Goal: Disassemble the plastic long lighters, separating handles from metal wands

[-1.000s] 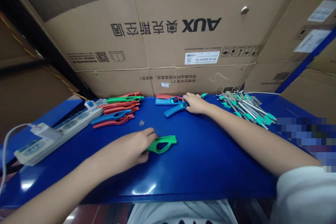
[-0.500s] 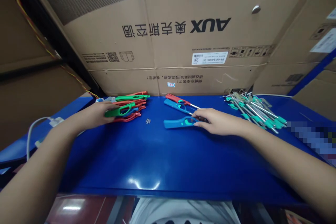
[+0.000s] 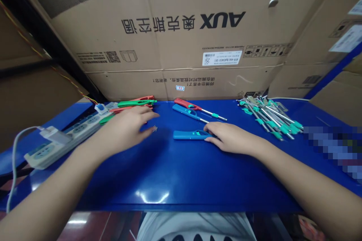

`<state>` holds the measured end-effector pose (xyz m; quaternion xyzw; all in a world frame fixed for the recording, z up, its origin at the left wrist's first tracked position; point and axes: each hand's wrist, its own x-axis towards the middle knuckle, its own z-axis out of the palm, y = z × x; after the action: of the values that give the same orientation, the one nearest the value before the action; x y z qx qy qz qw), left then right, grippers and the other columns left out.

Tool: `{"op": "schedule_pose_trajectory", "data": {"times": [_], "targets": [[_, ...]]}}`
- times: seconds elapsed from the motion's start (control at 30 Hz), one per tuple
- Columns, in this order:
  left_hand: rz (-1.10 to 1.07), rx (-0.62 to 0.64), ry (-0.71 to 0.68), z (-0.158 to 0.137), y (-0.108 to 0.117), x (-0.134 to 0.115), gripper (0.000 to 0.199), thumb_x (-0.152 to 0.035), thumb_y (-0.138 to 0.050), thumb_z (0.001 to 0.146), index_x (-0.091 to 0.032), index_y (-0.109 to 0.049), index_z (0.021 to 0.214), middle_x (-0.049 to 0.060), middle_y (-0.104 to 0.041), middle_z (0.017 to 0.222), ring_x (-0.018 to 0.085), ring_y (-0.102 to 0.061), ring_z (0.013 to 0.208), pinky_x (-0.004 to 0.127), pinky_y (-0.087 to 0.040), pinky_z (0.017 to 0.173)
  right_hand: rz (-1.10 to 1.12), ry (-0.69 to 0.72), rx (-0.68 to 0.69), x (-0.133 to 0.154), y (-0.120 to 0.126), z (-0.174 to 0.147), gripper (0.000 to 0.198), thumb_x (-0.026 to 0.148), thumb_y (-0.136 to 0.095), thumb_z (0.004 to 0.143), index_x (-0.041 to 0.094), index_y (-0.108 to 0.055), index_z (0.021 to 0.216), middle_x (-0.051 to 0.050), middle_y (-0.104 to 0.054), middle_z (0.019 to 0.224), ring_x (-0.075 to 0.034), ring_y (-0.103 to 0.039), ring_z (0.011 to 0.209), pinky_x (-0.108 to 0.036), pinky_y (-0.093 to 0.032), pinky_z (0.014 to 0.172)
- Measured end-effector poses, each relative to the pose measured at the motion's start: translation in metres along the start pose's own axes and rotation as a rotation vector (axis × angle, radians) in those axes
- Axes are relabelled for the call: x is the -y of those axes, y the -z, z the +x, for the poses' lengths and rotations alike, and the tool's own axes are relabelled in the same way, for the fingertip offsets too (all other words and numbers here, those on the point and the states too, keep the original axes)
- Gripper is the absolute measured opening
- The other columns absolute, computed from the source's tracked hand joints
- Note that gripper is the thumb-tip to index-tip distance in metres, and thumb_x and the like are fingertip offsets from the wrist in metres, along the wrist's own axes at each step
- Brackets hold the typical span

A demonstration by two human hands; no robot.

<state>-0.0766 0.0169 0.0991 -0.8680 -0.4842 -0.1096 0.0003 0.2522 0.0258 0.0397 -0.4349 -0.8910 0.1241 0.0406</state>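
Note:
My right hand [image 3: 230,135] grips the front end of a blue lighter [image 3: 188,135], whose handle lies level and points left. Its fingers cover the lighter's nozzle end. Behind it, a second blue lighter [image 3: 183,110] and a red lighter [image 3: 183,102] lie side by side, metal tubes towards the right. My left hand [image 3: 127,128] is open, thumb and fingers apart, over the table. Close by its thumb tip is a small heap of tiny metal pins [image 3: 155,129]. Partly hidden behind that hand are several red and green lighter handles [image 3: 135,103].
At the back right lies a heap of metal lighter tubes with green pieces [image 3: 273,118]. A power strip [image 3: 46,156] with a white plug and cable runs along the left. Cardboard walls [image 3: 169,52] stand behind the blue table [image 3: 181,180].
My left hand has left the pile of lighter handles and come right, towards the pins. The blue lighter in my right hand has turned slightly to lie level. The camera view has shifted.

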Motion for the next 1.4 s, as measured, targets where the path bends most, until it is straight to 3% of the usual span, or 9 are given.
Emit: {"op": "schedule_pose_trajectory", "data": {"times": [0.1,0.2,0.33,0.47,0.57,0.77,0.93,1.2,1.4], "targets": [[-0.006,0.094,-0.204,0.008,-0.021,-0.041,0.039,-0.036,-0.056,0.099,-0.021,-0.063,0.134,0.011,-0.064,0.129,0.028,-0.064,0.114,0.042,-0.052,0.101,0.206,0.044,-0.005,-0.006,0.0,-0.001,0.029,0.037,-0.037,0.106,0.021,-0.058,0.095,-0.007,-0.069,0.098,-0.021,-0.063,0.088,-0.034,-0.047,0.081],[-0.01,0.133,-0.29,0.016,-0.047,-0.064,0.047,-0.034,-0.059,0.099,-0.022,-0.053,0.144,0.011,-0.061,0.135,0.03,-0.06,0.12,0.044,-0.053,0.1,0.25,0.057,0.041,-0.009,-0.001,-0.003,0.036,0.038,-0.031,0.107,0.021,-0.053,0.084,-0.004,-0.065,0.084,-0.018,-0.059,0.077,-0.032,-0.045,0.076],[-0.048,0.079,-0.313,0.027,-0.081,-0.064,0.045,-0.03,-0.058,0.101,-0.019,-0.052,0.144,0.013,-0.058,0.139,0.03,-0.054,0.128,0.047,-0.048,0.107,0.154,0.03,0.009,-0.009,0.0,-0.006,0.028,0.033,-0.037,0.105,0.02,-0.058,0.091,-0.006,-0.067,0.094,-0.02,-0.061,0.084,-0.033,-0.046,0.078],[-0.144,0.006,-0.304,0.031,-0.101,-0.052,0.041,-0.027,-0.055,0.102,-0.018,-0.053,0.142,0.014,-0.057,0.142,0.028,-0.051,0.133,0.048,-0.044,0.112,0.109,0.024,-0.126,0.0,-0.002,-0.006,0.033,0.052,-0.061,0.095,0.021,-0.061,0.105,-0.007,-0.067,0.107,-0.024,-0.062,0.1,-0.034,-0.047,0.084],[-0.166,-0.004,-0.305,0.032,-0.104,-0.048,0.04,-0.029,-0.054,0.103,-0.021,-0.054,0.142,0.013,-0.057,0.142,0.029,-0.051,0.132,0.049,-0.044,0.111,0.05,0.009,-0.1,0.009,-0.007,-0.005,0.053,0.063,-0.072,0.083,0.02,-0.06,0.11,-0.009,-0.068,0.11,-0.028,-0.062,0.103,-0.037,-0.047,0.084],[-0.135,0.048,-0.313,0.028,-0.095,-0.05,0.033,-0.038,-0.057,0.102,-0.021,-0.063,0.129,0.011,-0.064,0.117,0.028,-0.058,0.112,0.045,-0.048,0.097,0.063,-0.026,-0.059,0.019,-0.017,-0.005,0.04,0.055,-0.071,0.088,0.021,-0.057,0.102,-0.007,-0.067,0.107,-0.025,-0.063,0.099,-0.033,-0.044,0.076],[-0.18,0.112,-0.343,0.021,-0.091,-0.057,0.033,-0.035,-0.052,0.104,-0.018,-0.062,0.13,0.012,-0.061,0.118,0.027,-0.059,0.108,0.042,-0.051,0.095,0.072,-0.063,-0.068,0.018,-0.017,-0.006,0.042,0.054,-0.076,0.083,0.022,-0.055,0.101,-0.004,-0.066,0.103,-0.023,-0.062,0.093,-0.031,-0.041,0.071],[-0.327,0.056,-0.183,0.015,-0.096,-0.068,0.032,-0.033,-0.066,0.097,-0.021,-0.066,0.126,0.009,-0.065,0.115,0.027,-0.06,0.107,0.045,-0.049,0.099,-0.023,0.095,-0.027,0.011,-0.013,-0.006,0.053,0.068,-0.068,0.084,0.019,-0.058,0.102,-0.008,-0.065,0.104,-0.026,-0.061,0.097,-0.037,-0.045,0.084],[-0.378,0.046,-0.159,0.015,-0.097,-0.072,0.031,-0.034,-0.067,0.095,-0.021,-0.069,0.124,0.009,-0.067,0.114,0.027,-0.06,0.105,0.047,-0.047,0.099,0.045,-0.052,-0.024,0.014,-0.01,-0.008,0.048,0.06,-0.076,0.08,0.022,-0.055,0.101,-0.006,-0.066,0.103,-0.026,-0.06,0.096,-0.034,-0.042,0.076]]}}
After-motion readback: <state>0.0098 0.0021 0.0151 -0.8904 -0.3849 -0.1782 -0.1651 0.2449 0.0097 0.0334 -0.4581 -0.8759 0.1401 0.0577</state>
